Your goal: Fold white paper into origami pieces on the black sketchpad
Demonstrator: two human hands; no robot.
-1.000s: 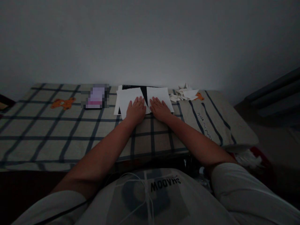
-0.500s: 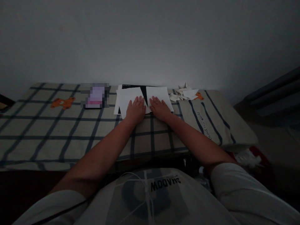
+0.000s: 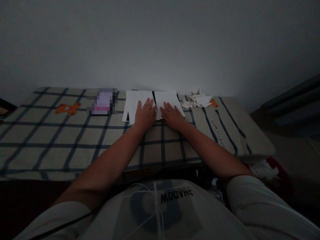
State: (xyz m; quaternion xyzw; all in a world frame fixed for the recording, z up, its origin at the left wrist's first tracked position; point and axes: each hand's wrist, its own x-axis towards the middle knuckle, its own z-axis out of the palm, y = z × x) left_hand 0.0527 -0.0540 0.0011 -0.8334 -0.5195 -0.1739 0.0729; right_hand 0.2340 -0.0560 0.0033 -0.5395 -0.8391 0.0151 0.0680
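Two white sheets of paper lie side by side over a dark, flat backing near the wall. My left hand (image 3: 145, 114) rests flat on the left sheet of paper (image 3: 140, 96), fingers spread and pointing away from me. On the right sheet of paper (image 3: 166, 96), my right hand (image 3: 172, 115) lies flat with its fingers stretched out. A narrow dark strip of the backing (image 3: 154, 97) shows between the sheets. More white paper (image 3: 126, 110) sticks out beneath the left sheet. Most of the backing is hidden.
A checked cloth (image 3: 82, 138) covers the table. A phone (image 3: 103, 102), partly pixelated, lies to the left of the papers. Several crumpled white paper pieces (image 3: 197, 99) are heaped at the right. Behind the table rises a plain wall (image 3: 160, 43).
Both sheets have turned slightly and come closer at their far edges, so the dark wedge between them is now a thin strip. My hands stay flat on them.
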